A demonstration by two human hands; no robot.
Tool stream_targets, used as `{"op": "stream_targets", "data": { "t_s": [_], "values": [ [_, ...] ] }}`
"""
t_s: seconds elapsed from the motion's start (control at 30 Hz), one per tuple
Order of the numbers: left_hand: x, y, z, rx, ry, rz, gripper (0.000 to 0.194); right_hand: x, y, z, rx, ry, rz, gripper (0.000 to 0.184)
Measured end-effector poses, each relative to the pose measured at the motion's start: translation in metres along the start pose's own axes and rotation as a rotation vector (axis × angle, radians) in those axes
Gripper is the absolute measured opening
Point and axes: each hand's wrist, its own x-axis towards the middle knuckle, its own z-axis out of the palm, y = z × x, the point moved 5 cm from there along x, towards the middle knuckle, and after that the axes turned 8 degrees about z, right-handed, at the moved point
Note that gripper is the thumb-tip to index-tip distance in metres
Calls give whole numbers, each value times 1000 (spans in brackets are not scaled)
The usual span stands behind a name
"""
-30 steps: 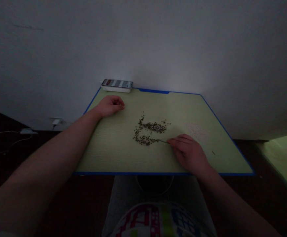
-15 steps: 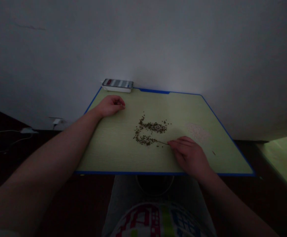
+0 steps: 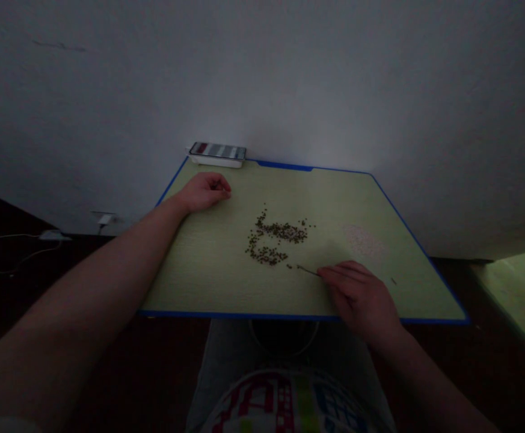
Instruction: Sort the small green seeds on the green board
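Observation:
My right hand (image 3: 361,294) pinches a thin dark stick (image 3: 308,270) just above the tabletop. The stick's tip is beside a few loose small green-brown beans, right of a curved group of beans (image 3: 267,256). Farther back lies a longer band of beans (image 3: 284,231), with some paler grains mixed in. My left hand (image 3: 205,191) rests on the far left of the table, its fingers curled and closed; anything inside them is hidden. On the right is a spread of pale, rice-like grains (image 3: 365,242).
The pale green table (image 3: 217,288) has blue edging. A phone (image 3: 219,150) lies on a white box (image 3: 217,162) at the back left, against the wall. A short dark sliver (image 3: 393,281) lies right of my right hand. Below the front edge, a dark round container (image 3: 284,337) sits between the legs.
My right hand has drawn the stick to the right and toward me, away from the curved group. A few beans now lie apart near its tip. The left hand stays put.

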Motion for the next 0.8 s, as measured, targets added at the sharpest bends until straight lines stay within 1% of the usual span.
{"op": "stream_targets", "data": {
  "t_s": [0.17,0.33,0.5,0.63,0.8],
  "values": [
    [0,0,0,-1,-5,-3,21,-1,-5,4,20,-19,-22,31],
    [1,-3,0,-28,2,-9,21,5,-6,10,8,-40,-3,36],
    [1,-3,0,-23,0,-8,21,13,-4,11,45,-57,1,34],
    [0,0,0,-31,5,9,21,18,-8,12,94,-79,-19,35],
    [0,2,0,-18,3,-4,20,24,-13,14,98,-97,-15,33]
  ]
}}
